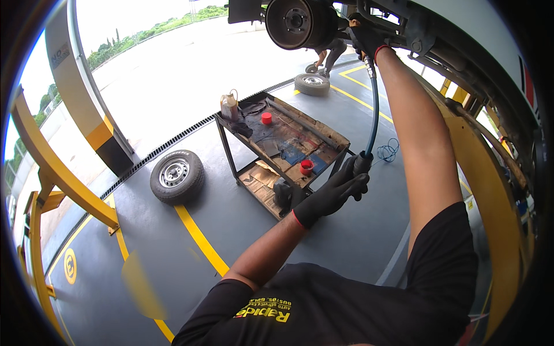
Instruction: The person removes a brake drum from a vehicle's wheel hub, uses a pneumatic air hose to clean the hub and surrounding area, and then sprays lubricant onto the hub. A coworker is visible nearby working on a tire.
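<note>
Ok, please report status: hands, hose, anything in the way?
Left hand closed on black handle; right hand raised at upper end of blue hose. Hose bowed. Cart below, not visibly blocking.

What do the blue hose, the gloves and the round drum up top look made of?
Blue hose: probably rubber or plastic, smooth; it bends in an even curve.
Gloves: likely fabric, perhaps coated; matte black, close-fitting, with thin red cuff edges.
Round drum: metal, likely iron or steel; dull, dark, with a brownish, rusty-looking tint.
</note>
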The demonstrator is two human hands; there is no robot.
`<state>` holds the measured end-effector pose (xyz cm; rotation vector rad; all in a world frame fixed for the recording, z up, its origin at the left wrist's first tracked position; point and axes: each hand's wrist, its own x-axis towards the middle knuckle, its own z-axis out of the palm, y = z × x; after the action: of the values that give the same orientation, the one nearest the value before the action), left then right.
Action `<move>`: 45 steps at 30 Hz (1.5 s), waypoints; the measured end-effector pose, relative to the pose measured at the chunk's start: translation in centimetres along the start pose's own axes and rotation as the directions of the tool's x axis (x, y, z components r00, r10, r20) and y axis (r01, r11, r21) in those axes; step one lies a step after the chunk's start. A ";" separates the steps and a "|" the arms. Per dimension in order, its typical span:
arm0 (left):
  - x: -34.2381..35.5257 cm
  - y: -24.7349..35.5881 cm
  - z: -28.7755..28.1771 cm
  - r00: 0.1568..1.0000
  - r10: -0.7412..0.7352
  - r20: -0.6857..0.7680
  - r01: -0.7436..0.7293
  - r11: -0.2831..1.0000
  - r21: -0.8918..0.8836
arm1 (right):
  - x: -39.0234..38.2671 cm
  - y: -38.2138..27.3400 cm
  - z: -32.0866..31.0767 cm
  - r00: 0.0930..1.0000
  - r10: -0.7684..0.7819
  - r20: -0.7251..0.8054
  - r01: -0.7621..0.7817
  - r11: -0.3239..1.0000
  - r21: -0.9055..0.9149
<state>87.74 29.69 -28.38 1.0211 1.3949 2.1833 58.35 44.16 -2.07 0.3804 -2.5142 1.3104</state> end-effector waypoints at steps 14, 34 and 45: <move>2.3 -8.2 6.2 0.986 -0.080 -0.150 0.094 0.992 0.089 | -6.0 7.2 -2.4 0.965 -0.075 0.252 0.053 0.994 0.092; -5.9 1.9 7.1 0.993 0.101 -0.063 -0.098 0.994 0.057 | -4.8 -8.8 -1.4 0.989 -0.150 0.013 0.150 0.981 -0.121; -9.7 3.8 5.2 0.998 0.048 -0.032 -0.046 0.997 0.069 | -7.0 -12.7 4.2 0.984 -0.177 0.034 0.179 0.935 -0.306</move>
<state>98.44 25.16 -27.38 1.0566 1.4845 2.2095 68.80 34.40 2.65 0.5258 -2.5622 0.8325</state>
